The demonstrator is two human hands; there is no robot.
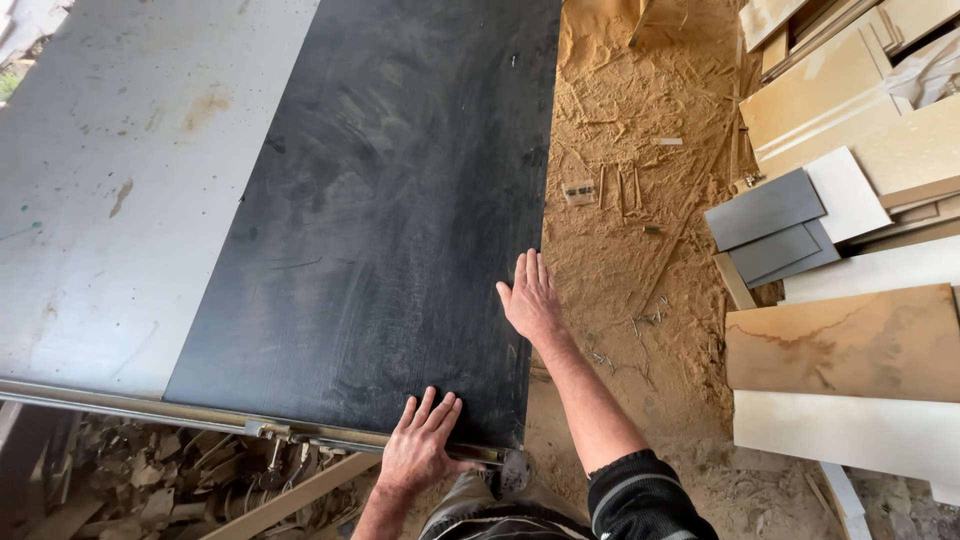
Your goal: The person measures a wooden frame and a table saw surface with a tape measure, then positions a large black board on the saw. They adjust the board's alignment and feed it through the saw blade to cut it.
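A large black panel (390, 200) lies flat on a grey table (110, 190), running from 6 toward 12 o'clock. The left hand (420, 445) rests open, fingers spread, on the panel's near edge at 6 o'clock. The right hand (530, 300) presses flat against its right edge, gripping nothing. At 3 o'clock, grey offcuts (770, 225) and tan boards (845, 340) lie on the sawdust floor (620, 200).

Left hand (420, 445) lies flat, palm down, fingers spread forward. Right hand (530, 298) (arm stretched further ahead, dark sleeve pushed up) is flat too, fingers together, slightly tilted.
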